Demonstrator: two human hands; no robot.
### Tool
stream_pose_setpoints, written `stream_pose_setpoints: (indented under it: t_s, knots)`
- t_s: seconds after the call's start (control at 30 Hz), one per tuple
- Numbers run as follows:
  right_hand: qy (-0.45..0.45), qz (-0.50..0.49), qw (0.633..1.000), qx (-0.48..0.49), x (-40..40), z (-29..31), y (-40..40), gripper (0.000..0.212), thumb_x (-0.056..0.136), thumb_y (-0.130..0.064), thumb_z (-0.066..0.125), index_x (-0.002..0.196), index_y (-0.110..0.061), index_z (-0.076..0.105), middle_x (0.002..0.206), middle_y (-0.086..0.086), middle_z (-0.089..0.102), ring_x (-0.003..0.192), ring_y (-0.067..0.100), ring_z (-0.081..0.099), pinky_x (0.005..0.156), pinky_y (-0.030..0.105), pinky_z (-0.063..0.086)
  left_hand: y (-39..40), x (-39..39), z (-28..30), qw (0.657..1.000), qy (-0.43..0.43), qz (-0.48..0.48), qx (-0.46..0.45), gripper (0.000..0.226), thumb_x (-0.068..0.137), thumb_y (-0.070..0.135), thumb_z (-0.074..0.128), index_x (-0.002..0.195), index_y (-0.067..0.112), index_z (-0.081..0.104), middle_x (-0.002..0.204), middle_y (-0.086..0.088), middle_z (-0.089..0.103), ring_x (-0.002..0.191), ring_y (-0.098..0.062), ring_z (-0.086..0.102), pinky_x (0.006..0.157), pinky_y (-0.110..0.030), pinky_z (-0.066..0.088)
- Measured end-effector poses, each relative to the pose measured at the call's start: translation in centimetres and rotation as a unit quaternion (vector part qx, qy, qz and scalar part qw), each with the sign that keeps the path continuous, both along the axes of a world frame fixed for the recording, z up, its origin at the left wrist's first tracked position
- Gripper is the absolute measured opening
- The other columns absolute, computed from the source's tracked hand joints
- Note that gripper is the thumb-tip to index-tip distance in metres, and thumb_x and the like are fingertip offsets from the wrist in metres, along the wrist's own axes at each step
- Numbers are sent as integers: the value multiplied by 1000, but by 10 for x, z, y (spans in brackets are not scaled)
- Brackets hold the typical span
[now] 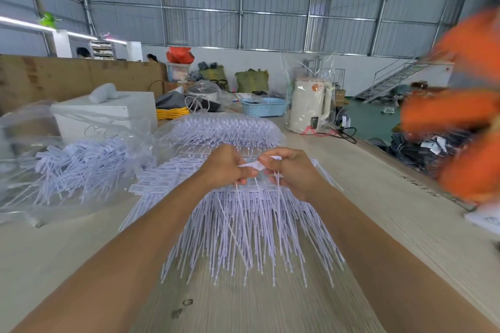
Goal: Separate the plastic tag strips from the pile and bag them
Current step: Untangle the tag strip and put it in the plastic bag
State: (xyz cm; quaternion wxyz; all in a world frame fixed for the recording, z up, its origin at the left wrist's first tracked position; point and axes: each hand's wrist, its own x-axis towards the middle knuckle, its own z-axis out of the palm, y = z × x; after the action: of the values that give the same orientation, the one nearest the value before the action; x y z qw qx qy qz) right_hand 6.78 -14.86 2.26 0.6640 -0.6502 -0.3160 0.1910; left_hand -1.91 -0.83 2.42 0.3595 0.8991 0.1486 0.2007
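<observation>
A big pile of white plastic tag strips (243, 230) lies on the table in front of me, thin tails fanning toward me, flat label heads at the far side. My left hand (224, 167) and my right hand (292, 170) are both closed on the same small bunch of tag strips (253, 165) at the pile's top, knuckles nearly touching. Thin tails hang down from both fists. A clear plastic bag (67, 159) holding loose tag strips lies open at the left. Another clear bag full of strips (224, 130) sits behind the pile.
The wooden table (378, 197) runs back to a white box (108, 113), a blue basket (263, 107) and a cream appliance (311, 105). A blurred person in orange (460, 116) is close at the right. Cardboard walls stand at back left.
</observation>
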Motion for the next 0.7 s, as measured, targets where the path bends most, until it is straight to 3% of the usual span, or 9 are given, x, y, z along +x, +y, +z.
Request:
stream_pose_setpoints:
  t_s: [0.13,0.23,0.33,0.47,0.6,0.7]
  knots:
    - [1,-2,999,-38,7,4,-3,6,82,-15,70,77,-18,69,90,-1,67,83,10,60,74,32,49,3,-1,-1,1000,18,2,-11,18,80,24,75,64,17,68,46,8,63,48,-10,56,44,-17,42]
    - [-7,40,998,-51,6,1,-4,4,85,-11,67,82,-12,69,79,1,71,70,11,67,62,26,54,-2,-3,0,1000,17,-22,-10,23,82,25,72,61,19,65,50,8,64,52,-10,57,51,-20,43]
    - [-27,27,999,-12,0,-2,1,14,84,-3,65,98,0,67,58,2,66,47,7,59,45,17,47,-5,-3,2,999,20,-31,4,25,82,27,72,59,20,64,56,6,66,56,-9,59,63,-27,48]
    - [-65,21,997,-41,1,-3,3,10,90,0,57,98,2,63,60,9,52,53,14,46,49,20,39,-5,-6,4,998,49,-4,33,25,84,30,70,61,21,65,58,7,67,52,-6,54,56,-24,43]
    - [-109,60,988,-94,-1,-1,-2,12,92,-1,53,87,5,62,57,8,48,46,9,42,49,19,36,-7,-10,6,999,47,-11,-26,34,90,23,63,58,13,61,51,1,59,49,-11,49,54,-23,41]
    - [-174,9,980,-93,-6,-2,2,8,89,-2,58,82,1,62,56,6,50,46,10,44,50,22,37,-11,-12,11,997,31,-1,-77,34,90,19,63,57,13,58,49,3,53,45,-7,46,49,-19,36]
